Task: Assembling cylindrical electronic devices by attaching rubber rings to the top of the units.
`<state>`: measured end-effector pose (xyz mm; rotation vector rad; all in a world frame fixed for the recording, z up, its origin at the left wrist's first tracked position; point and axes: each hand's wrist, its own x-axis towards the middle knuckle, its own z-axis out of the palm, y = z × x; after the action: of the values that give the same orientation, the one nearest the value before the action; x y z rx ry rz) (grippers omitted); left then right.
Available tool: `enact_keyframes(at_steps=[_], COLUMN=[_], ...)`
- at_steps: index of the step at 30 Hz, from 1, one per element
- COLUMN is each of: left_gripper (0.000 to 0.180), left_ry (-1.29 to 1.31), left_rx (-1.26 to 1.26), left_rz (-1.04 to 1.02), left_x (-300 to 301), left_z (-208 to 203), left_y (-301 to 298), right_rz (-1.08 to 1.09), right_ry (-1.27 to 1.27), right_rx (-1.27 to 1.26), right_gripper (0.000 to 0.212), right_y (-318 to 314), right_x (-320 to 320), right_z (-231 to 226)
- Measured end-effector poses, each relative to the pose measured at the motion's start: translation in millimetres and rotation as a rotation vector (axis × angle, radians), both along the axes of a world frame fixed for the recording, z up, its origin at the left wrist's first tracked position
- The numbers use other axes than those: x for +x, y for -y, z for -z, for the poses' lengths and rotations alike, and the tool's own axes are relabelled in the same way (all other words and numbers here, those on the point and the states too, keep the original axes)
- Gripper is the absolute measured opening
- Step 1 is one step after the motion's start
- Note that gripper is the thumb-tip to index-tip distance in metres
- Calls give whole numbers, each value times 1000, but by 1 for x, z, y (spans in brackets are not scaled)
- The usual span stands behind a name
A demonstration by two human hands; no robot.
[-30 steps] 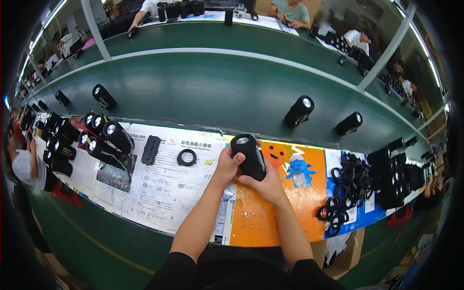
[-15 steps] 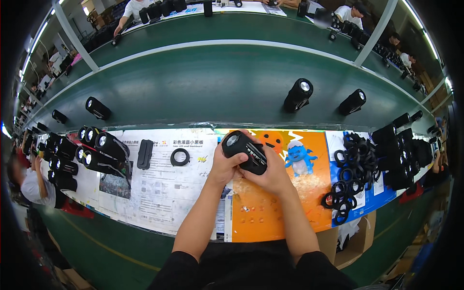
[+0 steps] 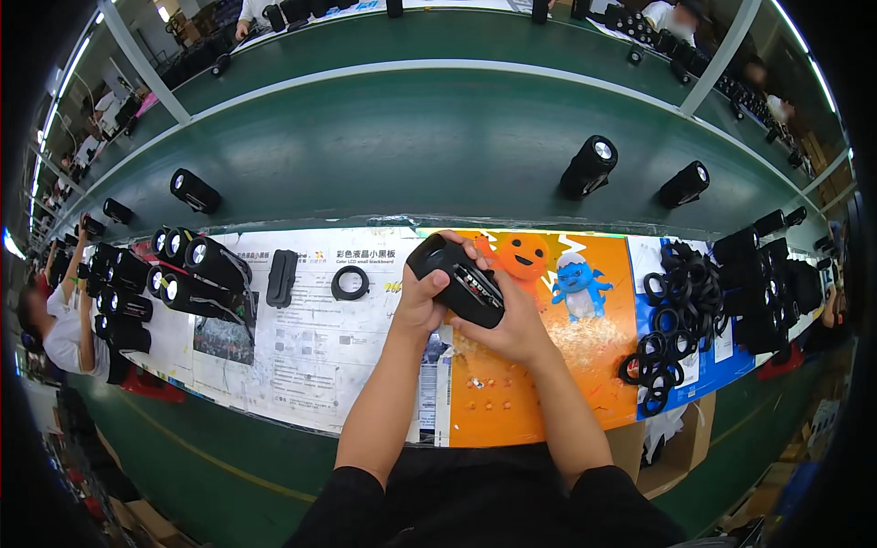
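Both hands hold a black cylindrical speaker point(image 3: 468, 290) tilted above the table, its side strip of buttons and print turned up. My left hand point(image 3: 418, 300) wraps its left end, thumb across the top. My right hand point(image 3: 513, 315) grips it along the right side and lower end, some fingers hidden behind it. On the white sheet to the left lie a black ring point(image 3: 350, 283) and a long black rounded part point(image 3: 281, 279). A heap of black rings point(image 3: 676, 310) lies to the right.
Several black speakers point(image 3: 212, 259) stand clustered at the left, and more black units point(image 3: 754, 288) at the right. Beyond the table runs a green belt point(image 3: 384, 155) carrying spaced-out speakers. A cardboard box point(image 3: 681, 447) sits below the right front edge. A co-worker point(image 3: 68, 324) is at far left.
In my hands the speaker has turned, so its silver round end now faces away. The whole view has shifted slightly. The co-worker at left has raised an arm toward the belt.
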<state>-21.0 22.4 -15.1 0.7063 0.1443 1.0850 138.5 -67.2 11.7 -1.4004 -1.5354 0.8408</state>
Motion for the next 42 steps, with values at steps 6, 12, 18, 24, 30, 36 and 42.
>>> enact_keyframes(at_steps=[6, 12, 18, 24, 30, 36, 42], left_gripper=[67, 69, 71, 98, 99, 99, 96], left_ry=[11, 47, 61, -119, -147, -244, -294], left_rx=[18, 34, 25, 72, 99, 200, 102], left_rz=[-15, 22, 54, -35, 94, 144, 158], left_x=[11, 13, 11, 19, 26, 35, 33], left_z=[-3, -3, -3, -17, -14, -18, 2], left_y=[5, 4, 3, 10, 26, 37, 41], right_rz=[24, 50, 56, 259, 439, 444, 452], right_ry=[-24, 0, -59, 62, 9, -20, -174], right_rx=[-13, 13, -1, 150, 161, 208, 159], right_gripper=[69, 72, 69, 81, 83, 83, 83], right_y=[3, 4, 5, 5, 38, 56, 64], right_x=[1, -2, -7, -15, -36, -33, -34], right_z=[5, 3, 1, 9, 16, 8, 9])
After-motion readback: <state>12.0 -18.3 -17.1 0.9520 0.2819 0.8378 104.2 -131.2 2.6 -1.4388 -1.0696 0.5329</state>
